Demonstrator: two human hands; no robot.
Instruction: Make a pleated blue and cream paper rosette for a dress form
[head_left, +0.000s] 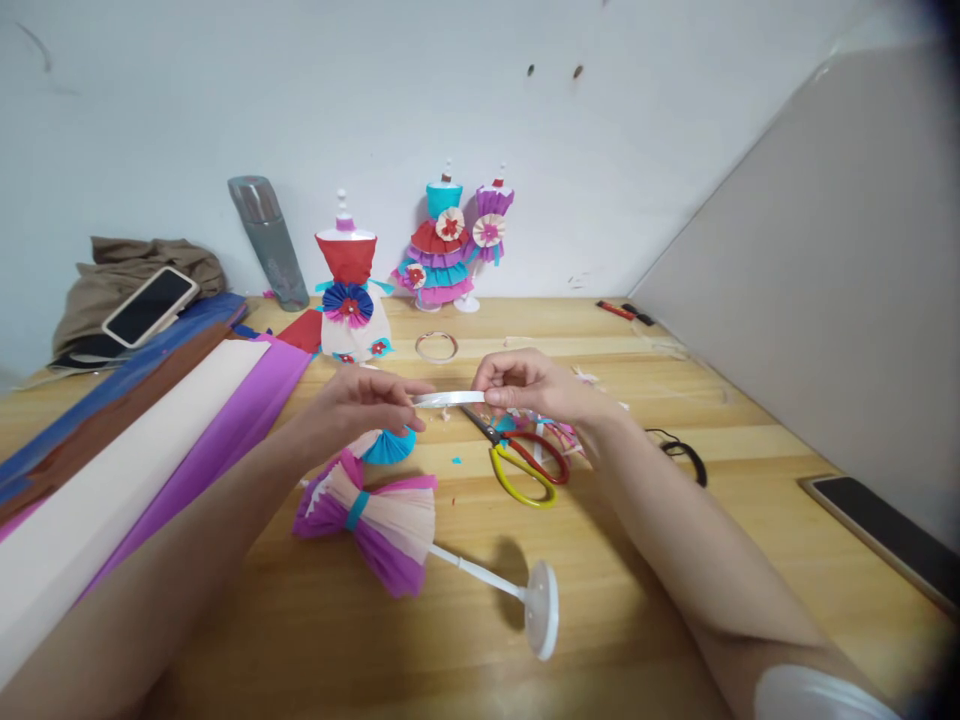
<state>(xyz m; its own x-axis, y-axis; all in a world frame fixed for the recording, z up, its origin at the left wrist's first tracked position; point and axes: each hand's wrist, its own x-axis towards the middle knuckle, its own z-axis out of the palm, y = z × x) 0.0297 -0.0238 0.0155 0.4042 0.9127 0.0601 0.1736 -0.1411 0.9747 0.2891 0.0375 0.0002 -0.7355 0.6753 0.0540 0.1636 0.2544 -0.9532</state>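
A narrow white strip [450, 399], which looks like tape, stretches level between my two hands above the table. My left hand [367, 400] pinches its left end, and the fingers of my right hand [525, 385] are closed on its right end. Below lies a small dress form [487, 578] on its side, dressed in a purple and cream crepe paper dress [394, 515] with a blue waistband. A blue and cream pleated paper rosette [390, 446] is partly hidden by my left hand. Scissors [525, 468] with red and yellow handles lie under my right hand.
Crepe paper sheets [150, 470] cover the left side. At the back stand three dressed forms [347, 262] and a bottle [270, 245]. Paper scraps [559, 435], a thin ring [436, 347], a black band [690, 460] and phones [885, 530] lie around. A wall [832, 250] bounds the right.
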